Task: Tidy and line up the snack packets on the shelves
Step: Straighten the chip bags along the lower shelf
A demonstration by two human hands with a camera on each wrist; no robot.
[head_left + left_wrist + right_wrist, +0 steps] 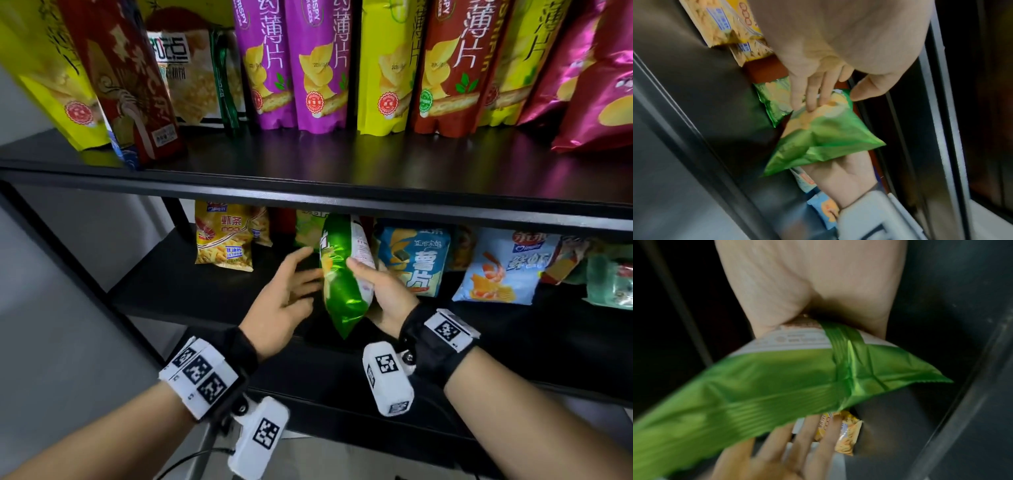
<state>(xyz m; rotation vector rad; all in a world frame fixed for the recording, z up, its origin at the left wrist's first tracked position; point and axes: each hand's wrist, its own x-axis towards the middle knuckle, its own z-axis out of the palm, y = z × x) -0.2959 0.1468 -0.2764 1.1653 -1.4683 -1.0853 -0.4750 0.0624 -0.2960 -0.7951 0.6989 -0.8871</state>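
A green snack packet [342, 274] [818, 139] [760, 389] hangs upright in front of the lower shelf [191, 291]. My right hand [380, 284] grips it from the right side, thumb on its white back panel. My left hand [291, 284] [818, 91] is spread, its straight fingertips touching the packet's left face. A second green packet [772, 99] stands behind on the shelf. On the lower shelf also stand a yellow shrimp-stick packet [222, 240] at left and a blue crisp packet [418, 260] to the right.
The upper shelf [308, 164] holds a row of tall packets: yellow [51, 68], red [130, 85], purple [291, 61], more yellow and red, and pink [599, 75] at the right. A light blue shrimp packet [503, 270] and other packets lie at the lower right.
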